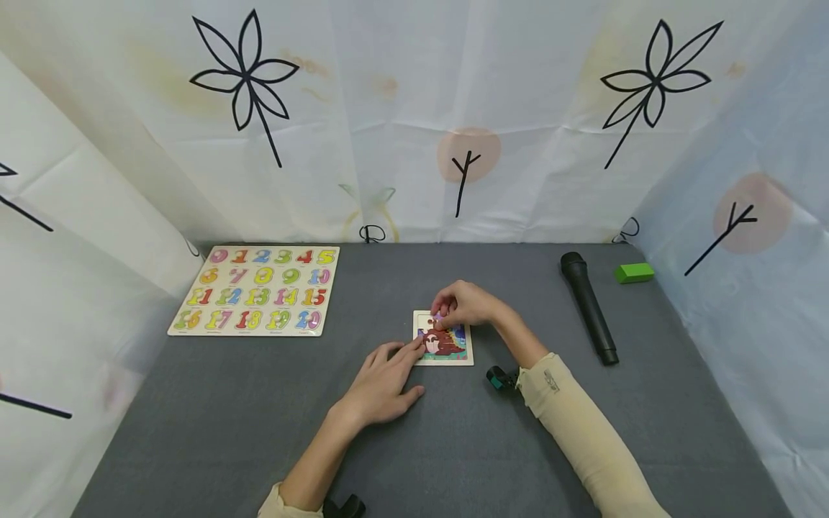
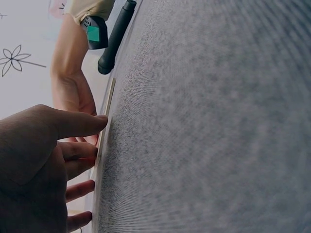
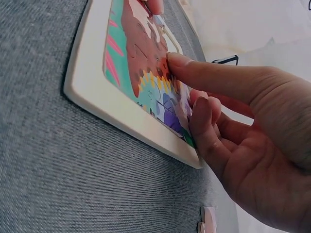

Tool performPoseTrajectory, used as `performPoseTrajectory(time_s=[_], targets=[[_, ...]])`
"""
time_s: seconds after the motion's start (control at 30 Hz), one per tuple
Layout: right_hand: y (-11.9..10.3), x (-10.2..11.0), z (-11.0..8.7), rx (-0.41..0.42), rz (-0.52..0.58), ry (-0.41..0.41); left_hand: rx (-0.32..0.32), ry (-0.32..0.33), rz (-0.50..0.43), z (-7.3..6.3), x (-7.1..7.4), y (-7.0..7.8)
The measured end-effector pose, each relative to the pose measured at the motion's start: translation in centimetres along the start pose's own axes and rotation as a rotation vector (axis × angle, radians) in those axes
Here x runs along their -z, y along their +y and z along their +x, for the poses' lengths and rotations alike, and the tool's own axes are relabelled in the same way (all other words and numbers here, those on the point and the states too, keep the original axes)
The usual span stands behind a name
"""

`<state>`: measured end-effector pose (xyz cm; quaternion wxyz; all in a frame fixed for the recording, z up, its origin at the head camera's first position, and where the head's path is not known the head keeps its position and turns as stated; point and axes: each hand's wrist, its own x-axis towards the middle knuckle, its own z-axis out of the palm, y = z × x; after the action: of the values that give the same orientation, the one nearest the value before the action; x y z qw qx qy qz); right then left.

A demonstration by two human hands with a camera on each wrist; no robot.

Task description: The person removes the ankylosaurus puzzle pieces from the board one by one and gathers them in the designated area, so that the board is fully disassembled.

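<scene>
A small square jigsaw puzzle (image 1: 458,362) in a pale frame lies flat on the grey table, showing a brown-haired figure among purple, blue and green shapes. My left hand (image 1: 385,385) has its fingers stretched out, the tips resting on the puzzle's left side; its thumb is spread toward the near side. My right hand (image 1: 471,303) is over the puzzle's upper part, thumb and forefinger bent together around a small purplish puzzle piece (image 1: 440,316), mostly hidden by the fingers. A pale bare patch shows at the puzzle's upper left. In the right wrist view the thumb (image 3: 181,60) is close over the brown area.
A board of coloured numbers (image 1: 259,288) lies at the back left. To the right are a black microphone (image 1: 589,309) and a green block (image 1: 635,273). Patterned white curtains (image 1: 401,108) border the table at the back and sides.
</scene>
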<state>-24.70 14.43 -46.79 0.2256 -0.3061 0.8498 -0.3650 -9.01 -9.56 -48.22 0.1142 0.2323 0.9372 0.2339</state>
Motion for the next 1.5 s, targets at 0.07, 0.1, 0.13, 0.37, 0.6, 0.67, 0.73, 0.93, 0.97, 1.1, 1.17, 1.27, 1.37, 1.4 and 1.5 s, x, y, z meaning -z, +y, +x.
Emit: performPoseTrajectory(time_s=[0.07, 0.1, 0.13, 0.37, 0.6, 0.67, 0.73, 0.93, 0.97, 1.1, 1.17, 1.27, 1.37, 1.4, 1.5], targets=[[0.0, 0.1, 0.1, 0.006, 0.000, -0.012, 0.001, 0.000, 0.001, 0.0, 0.0, 0.0], [0.1, 0.1, 0.1, 0.008, 0.000, -0.018, 0.001, -0.001, 0.000, 0.0, 0.0, 0.0], [0.1, 0.1, 0.1, 0.010, -0.001, -0.024, 0.001, -0.001, 0.000, -0.1, 0.0, 0.0], [-0.2, 0.0, 0.3, 0.031, -0.037, -0.089, -0.001, -0.001, 0.002, -0.1, 0.0, 0.0], [-0.5, 0.3, 0.6, 0.048, -0.013, -0.131, 0.000, -0.006, 0.001, 0.0, 0.0, 0.0], [-0.4, 0.3, 0.5, 0.058, -0.006, -0.129, -0.002, -0.006, 0.002, 0.0, 0.0, 0.0], [-0.3, 0.3, 0.5, 0.069, 0.005, -0.122, -0.004, -0.005, 0.003, 0.0, 0.0, 0.0], [0.0, 0.4, -0.1, 0.090, 0.057, -0.098, -0.004, 0.000, 0.000, 0.0, 0.1, 0.0], [0.1, 0.4, -0.2, 0.094, 0.064, -0.096, -0.003, 0.000, 0.000, 0.0, 0.1, 0.0], [0.2, 0.5, -0.5, 0.106, 0.087, -0.082, -0.002, -0.002, -0.001, 0.0, 0.1, 0.0], [0.2, 0.5, -0.7, 0.113, 0.104, -0.076, -0.002, -0.001, -0.004, 0.0, 0.0, 0.0], [0.4, 0.4, -0.9, 0.124, 0.137, -0.063, -0.002, -0.002, -0.008, 0.0, 0.0, 0.1], [0.6, 0.3, -1.3, 0.132, 0.165, -0.045, 0.001, -0.004, -0.009, 0.0, 0.1, 0.1], [0.7, 0.4, -1.5, 0.133, 0.169, -0.037, 0.002, -0.005, -0.009, 0.0, 0.1, 0.1], [0.8, 0.6, -2.2, 0.128, 0.171, -0.009, 0.005, -0.006, -0.008, 0.0, 0.1, 0.1]])
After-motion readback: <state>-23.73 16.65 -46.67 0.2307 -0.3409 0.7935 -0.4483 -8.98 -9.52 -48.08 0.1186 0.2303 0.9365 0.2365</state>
